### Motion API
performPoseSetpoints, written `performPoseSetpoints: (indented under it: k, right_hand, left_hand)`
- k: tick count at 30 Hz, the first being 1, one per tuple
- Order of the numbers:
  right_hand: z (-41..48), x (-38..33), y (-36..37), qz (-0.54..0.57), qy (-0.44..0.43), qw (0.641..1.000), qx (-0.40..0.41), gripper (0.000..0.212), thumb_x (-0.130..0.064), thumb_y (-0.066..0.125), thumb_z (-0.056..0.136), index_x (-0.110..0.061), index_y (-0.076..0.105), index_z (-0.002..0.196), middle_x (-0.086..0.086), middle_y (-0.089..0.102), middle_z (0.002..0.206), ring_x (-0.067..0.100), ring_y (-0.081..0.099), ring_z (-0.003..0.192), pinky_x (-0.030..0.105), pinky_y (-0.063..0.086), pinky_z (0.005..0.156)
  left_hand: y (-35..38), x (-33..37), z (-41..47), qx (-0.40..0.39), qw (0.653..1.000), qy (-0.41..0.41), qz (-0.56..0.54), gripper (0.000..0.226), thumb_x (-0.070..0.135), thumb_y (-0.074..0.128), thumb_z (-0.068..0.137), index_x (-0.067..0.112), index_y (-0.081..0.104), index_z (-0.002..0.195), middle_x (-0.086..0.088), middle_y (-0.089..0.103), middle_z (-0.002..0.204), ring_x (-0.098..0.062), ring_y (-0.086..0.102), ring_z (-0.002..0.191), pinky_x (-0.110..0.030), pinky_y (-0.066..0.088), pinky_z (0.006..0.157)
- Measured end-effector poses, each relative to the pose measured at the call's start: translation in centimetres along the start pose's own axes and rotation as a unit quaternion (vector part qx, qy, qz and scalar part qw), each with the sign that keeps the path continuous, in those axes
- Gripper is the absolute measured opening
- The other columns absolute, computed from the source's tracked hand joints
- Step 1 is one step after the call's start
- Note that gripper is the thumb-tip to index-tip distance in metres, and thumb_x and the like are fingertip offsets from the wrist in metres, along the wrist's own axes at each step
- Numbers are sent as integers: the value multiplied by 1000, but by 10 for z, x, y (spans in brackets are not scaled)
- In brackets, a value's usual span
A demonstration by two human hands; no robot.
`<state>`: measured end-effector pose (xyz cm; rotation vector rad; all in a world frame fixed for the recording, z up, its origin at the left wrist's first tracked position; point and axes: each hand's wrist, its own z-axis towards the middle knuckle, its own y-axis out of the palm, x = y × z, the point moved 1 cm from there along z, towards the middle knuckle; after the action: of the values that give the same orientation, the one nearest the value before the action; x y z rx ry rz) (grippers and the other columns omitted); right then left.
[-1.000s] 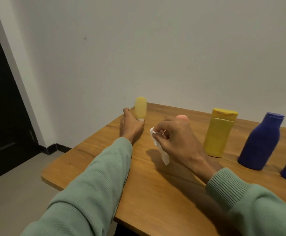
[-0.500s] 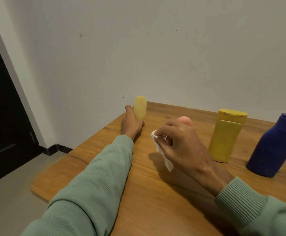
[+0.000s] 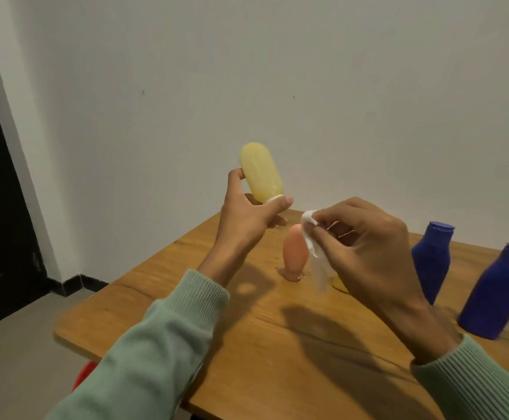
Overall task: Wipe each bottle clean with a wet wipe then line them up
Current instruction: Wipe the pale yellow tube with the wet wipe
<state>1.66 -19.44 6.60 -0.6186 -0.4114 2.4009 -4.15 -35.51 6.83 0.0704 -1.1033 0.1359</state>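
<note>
One pale yellow bottle (image 3: 261,172), cap end down: half a second ago on the desk (image 3: 247,344), now raised above its far left corner, gripped at the cap end by the fingers of the left hand (image 3: 247,219). Wet wipe (image 3: 318,265): pinched in the right hand (image 3: 368,247), near the bottle, not touching. Wiping likely begins next. Standing on the desk: peach bottle (image 3: 294,253); blue bottles (image 3: 432,256) toward the right edge.
</note>
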Motion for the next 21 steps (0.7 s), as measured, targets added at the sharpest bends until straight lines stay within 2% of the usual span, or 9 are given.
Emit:
performPoseSetpoints:
  k: [3, 7, 10, 13, 17, 21]
  right_hand:
    - [-3, -7, -29, 6, -2, 999, 33, 18, -19, 72, 80, -13, 71, 96, -5, 65, 88, 3, 62, 74, 9, 50, 62]
    - [-13, -13, -57, 6, 7, 999, 45, 17, -21, 71, 80, -16, 70, 96, -7, 64, 88, 4, 62, 78, 8, 49, 60]
    - [-25, -10, -70, 0, 22, 999, 37, 16, -22, 69, 80, -18, 69, 95, -8, 64, 88, 3, 62, 81, 8, 50, 61]
    - [-37, -3, -80, -3, 48, 998, 27, 24, -30, 64, 80, -14, 69, 97, -6, 64, 89, 4, 62, 81, 9, 50, 62]
    - [-49, 6, -89, -10, 75, 997, 29, 25, -32, 63, 79, -19, 68, 100, -16, 61, 90, 1, 62, 84, 7, 49, 64]
    - [-58, 16, -93, -2, 98, 994, 39, 23, -31, 65, 78, -23, 67, 99, -13, 64, 91, 4, 63, 83, 11, 52, 66]
  left_hand:
    - [12, 20, -27, -76, 996, -19, -42, 63, 23, 78, 80, 33, 34, 123, -6, 68, 98, -22, 73, 70, -27, 60, 66]
    - [29, 30, -53, -172, 984, -36, -37, 63, 26, 76, 80, 36, 34, 125, -4, 73, 90, -20, 74, 74, -28, 59, 63]
    - [43, 29, -67, -217, 976, -31, -19, 68, 26, 76, 80, 32, 33, 133, -7, 72, 98, -20, 73, 76, -23, 55, 60]
    - [57, 23, -77, -244, 969, -25, -26, 72, 25, 78, 77, 31, 35, 135, -10, 66, 107, -24, 73, 76, -30, 58, 67]
    - [69, 15, -91, -287, 957, -34, -32, 77, 31, 78, 75, 34, 33, 137, 3, 71, 95, -23, 72, 79, -38, 60, 77]
    - [76, 12, -100, -328, 942, -47, -53, 75, 30, 76, 73, 37, 33, 134, -5, 73, 98, -24, 73, 82, -37, 60, 80]
